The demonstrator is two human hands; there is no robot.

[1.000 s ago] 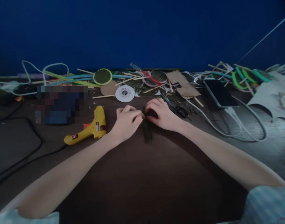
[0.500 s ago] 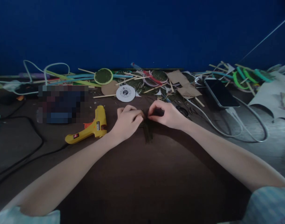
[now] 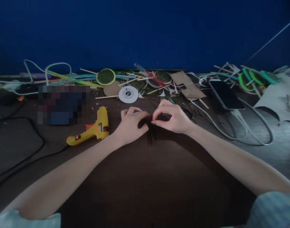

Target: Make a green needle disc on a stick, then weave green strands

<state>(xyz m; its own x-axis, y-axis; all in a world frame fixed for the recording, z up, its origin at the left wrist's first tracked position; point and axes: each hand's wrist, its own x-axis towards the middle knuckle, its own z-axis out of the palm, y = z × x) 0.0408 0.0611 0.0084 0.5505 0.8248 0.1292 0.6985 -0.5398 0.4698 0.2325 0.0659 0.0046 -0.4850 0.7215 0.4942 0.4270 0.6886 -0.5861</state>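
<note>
A small bundle of thin dark green strips (image 3: 151, 134) lies on the dark table (image 3: 140, 177), its lower ends fanning toward me. My left hand (image 3: 130, 126) is closed on the bundle's top from the left. My right hand (image 3: 172, 118) pinches the same top end from the right with thumb and forefinger, its other fingers curled. The two hands nearly touch over the bundle. What exactly sits between the fingertips is too dark to make out.
A yellow glue gun (image 3: 91, 129) lies left of my left hand, with its black cord running left. A white disc (image 3: 128, 94), green discs, sticks, cardboard pieces and coloured strips crowd the back. Scissors (image 3: 187, 113) and a phone (image 3: 226, 94) with a white cable lie to the right.
My right hand has lifted from lying flat over the bundle into a pinch and shifted slightly right. My left hand has stayed closed on the bundle's top.
</note>
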